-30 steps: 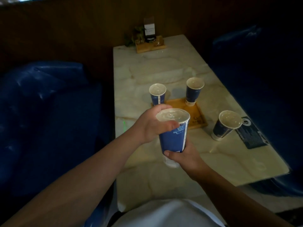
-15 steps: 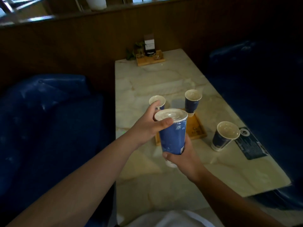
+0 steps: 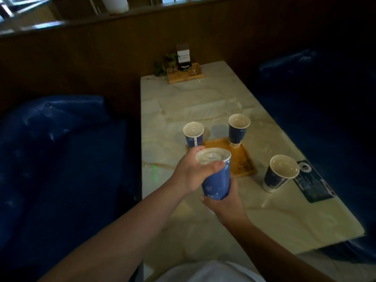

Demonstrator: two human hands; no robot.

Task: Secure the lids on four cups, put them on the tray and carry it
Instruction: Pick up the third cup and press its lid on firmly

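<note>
Both hands' fingers clamped on blue cup [image 3: 216, 180], left hand [image 3: 191, 173] at lid [image 3: 211, 158], right hand [image 3: 223, 202] at base, printing unreadable

Two lidded blue paper cups [image 3: 193, 135] [image 3: 237, 130] stand at the far corners of the flat wooden tray [image 3: 242, 159] mid-worktop [image 3: 203, 102]. A third lidded blue cup [image 3: 278, 176] stands right of the tray, beside a dark card [image 3: 313, 183] at the worktop's right edge.

Single head cam, looks forward and down along tabletop [image 3: 203, 102] toward 12 o'clock; close over raised forearms.
</note>
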